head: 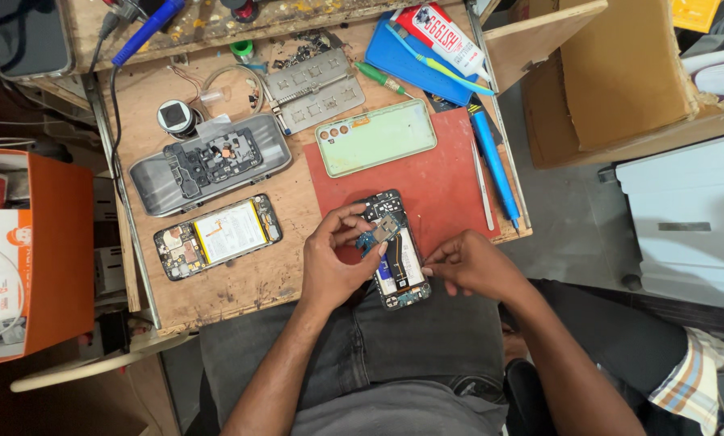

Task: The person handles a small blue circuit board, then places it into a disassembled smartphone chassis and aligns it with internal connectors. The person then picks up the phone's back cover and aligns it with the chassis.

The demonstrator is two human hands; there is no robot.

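An opened smartphone [398,266] with its back removed lies at the front edge of a red work mat [434,178]. My left hand [333,258] pinches a small blue circuit board [374,236] lifted above the phone's upper half. Resting at the phone's right side, my right hand [471,262] has its fingers pinched together against the edge; whether it holds a small tool is unclear. A pale green phone back cover [375,137] lies on the mat's far left corner.
A second opened phone [216,236] and a grey tray with phone parts [208,161] lie at left on the wooden bench [241,282]. A blue screwdriver [493,161], tweezers [481,190], a metal jig [313,87] and a blue pad [418,60] lie behind. An orange box [55,242] stands far left.
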